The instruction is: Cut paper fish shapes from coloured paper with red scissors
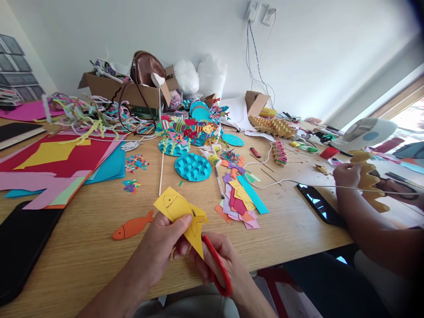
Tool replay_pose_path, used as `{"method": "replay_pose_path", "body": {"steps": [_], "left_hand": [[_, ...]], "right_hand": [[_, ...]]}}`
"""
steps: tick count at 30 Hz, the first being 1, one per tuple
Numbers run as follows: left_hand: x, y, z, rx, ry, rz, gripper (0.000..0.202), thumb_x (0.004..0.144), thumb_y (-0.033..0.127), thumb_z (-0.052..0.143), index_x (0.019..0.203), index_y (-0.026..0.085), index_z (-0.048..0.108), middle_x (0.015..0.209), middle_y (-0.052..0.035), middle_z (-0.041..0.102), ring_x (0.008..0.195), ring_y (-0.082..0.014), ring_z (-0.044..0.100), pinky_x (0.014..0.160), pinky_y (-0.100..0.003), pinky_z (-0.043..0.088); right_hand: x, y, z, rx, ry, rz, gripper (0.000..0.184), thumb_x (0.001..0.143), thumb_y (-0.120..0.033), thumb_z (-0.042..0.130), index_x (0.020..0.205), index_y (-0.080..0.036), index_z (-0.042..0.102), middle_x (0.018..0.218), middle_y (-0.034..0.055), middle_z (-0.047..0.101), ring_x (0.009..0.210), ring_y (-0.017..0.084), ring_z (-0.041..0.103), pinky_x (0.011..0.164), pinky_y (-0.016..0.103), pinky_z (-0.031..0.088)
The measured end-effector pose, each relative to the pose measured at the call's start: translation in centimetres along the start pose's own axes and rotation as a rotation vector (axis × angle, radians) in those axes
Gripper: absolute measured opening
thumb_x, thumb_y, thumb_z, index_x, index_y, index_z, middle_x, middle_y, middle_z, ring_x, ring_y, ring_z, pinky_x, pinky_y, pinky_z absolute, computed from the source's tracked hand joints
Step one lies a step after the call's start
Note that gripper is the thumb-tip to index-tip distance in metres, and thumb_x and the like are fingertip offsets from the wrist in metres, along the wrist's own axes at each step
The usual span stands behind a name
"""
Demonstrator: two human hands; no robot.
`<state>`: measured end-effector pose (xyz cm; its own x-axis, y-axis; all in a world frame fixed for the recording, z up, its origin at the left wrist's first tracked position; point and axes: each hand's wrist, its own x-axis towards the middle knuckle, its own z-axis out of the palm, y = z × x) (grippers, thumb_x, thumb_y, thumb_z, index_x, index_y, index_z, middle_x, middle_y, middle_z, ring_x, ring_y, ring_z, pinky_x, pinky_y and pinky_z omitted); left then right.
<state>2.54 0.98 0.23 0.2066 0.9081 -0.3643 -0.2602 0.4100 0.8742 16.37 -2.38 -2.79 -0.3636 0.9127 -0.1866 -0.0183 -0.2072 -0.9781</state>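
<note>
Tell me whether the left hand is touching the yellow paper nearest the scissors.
Touching. The head view shows the left hand gripping the yellow paper, its thumb lying across the drawn-on face.

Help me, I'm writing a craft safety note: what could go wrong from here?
The left hand pinches the yellow paper close to the red scissors in the right hand; a slip might cut skin. A stray snip could spoil the drawn fish. The left forearm might brush the nearby orange fish aside.
</note>
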Motion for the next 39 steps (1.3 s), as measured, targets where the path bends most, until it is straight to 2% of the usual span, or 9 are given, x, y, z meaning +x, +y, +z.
{"method": "replay_pose_path", "body": {"steps": [6,12,18,24,29,34,39], "left_hand": [[-0.1,0.2,0.0,0.004,-0.011,-0.019,0.026,0.061,0.038,0.066,0.057,0.016,0.054,0.043,0.0056,0.048,0.032,-0.0034,0.034,0.035,-0.016,0.023],[-0.2,0.5,0.0,0.017,0.000,-0.044,0.025,0.059,0.038,0.065,0.058,0.016,0.054,0.043,0.0052,0.049,0.032,-0.0030,0.034,0.035,-0.016,0.023],[-0.3,0.4,-0.2,0.029,-0.009,-0.050,0.026,0.060,0.039,0.065,0.060,0.016,0.055,0.047,0.0043,0.052,0.033,-0.0027,0.034,0.035,-0.016,0.022],[-0.4,0.2,-0.4,0.035,-0.035,-0.034,0.024,0.065,0.038,0.064,0.062,0.015,0.056,0.045,0.0048,0.050,0.034,-0.0033,0.034,0.036,-0.017,0.022],[-0.1,0.0,-0.8,0.048,-0.068,0.028,0.028,0.071,0.042,0.061,0.064,0.015,0.056,0.049,0.0030,0.053,0.036,-0.0036,0.035,0.037,-0.017,0.022],[0.0,0.0,-0.8,0.058,-0.010,0.060,0.026,0.071,0.040,0.062,0.064,0.016,0.054,0.049,0.0043,0.052,0.036,-0.0043,0.036,0.037,-0.017,0.024],[0.0,-0.1,-0.7,0.117,0.002,0.042,0.025,0.070,0.038,0.060,0.059,0.017,0.052,0.045,0.0056,0.048,0.035,-0.0040,0.034,0.037,-0.017,0.023]], "right_hand": [[0.0,-0.1,0.2,-0.034,0.030,0.043,0.051,0.084,-0.059,0.048,0.059,-0.015,0.050,0.042,-0.0054,0.042,0.036,0.005,0.036,0.037,0.016,0.024],[-0.1,-0.2,0.2,-0.079,0.046,0.057,0.051,0.084,-0.061,0.046,0.063,-0.014,0.053,0.041,-0.0058,0.042,0.036,0.004,0.035,0.037,0.016,0.024],[-0.1,0.1,0.2,-0.075,0.029,0.049,0.053,0.082,-0.063,0.047,0.061,-0.015,0.050,0.041,-0.0062,0.041,0.034,0.004,0.032,0.035,0.016,0.021],[-0.1,-0.1,0.2,-0.065,0.036,0.057,0.054,0.079,-0.067,0.048,0.062,-0.015,0.050,0.042,-0.0063,0.040,0.034,0.004,0.032,0.035,0.016,0.022],[-0.1,-0.4,0.4,-0.084,0.052,0.082,0.058,0.073,-0.073,0.047,0.057,-0.017,0.046,0.040,-0.0063,0.039,0.033,0.004,0.032,0.035,0.017,0.021],[-0.1,-1.0,0.5,-0.090,0.042,0.098,0.053,0.076,-0.067,0.051,0.059,-0.017,0.047,0.040,-0.0062,0.040,0.034,0.005,0.031,0.035,0.017,0.020],[-0.2,-1.3,0.4,-0.133,0.040,0.051,0.050,0.083,-0.059,0.049,0.058,-0.016,0.047,0.042,-0.0053,0.042,0.038,0.005,0.034,0.039,0.017,0.025]]}}
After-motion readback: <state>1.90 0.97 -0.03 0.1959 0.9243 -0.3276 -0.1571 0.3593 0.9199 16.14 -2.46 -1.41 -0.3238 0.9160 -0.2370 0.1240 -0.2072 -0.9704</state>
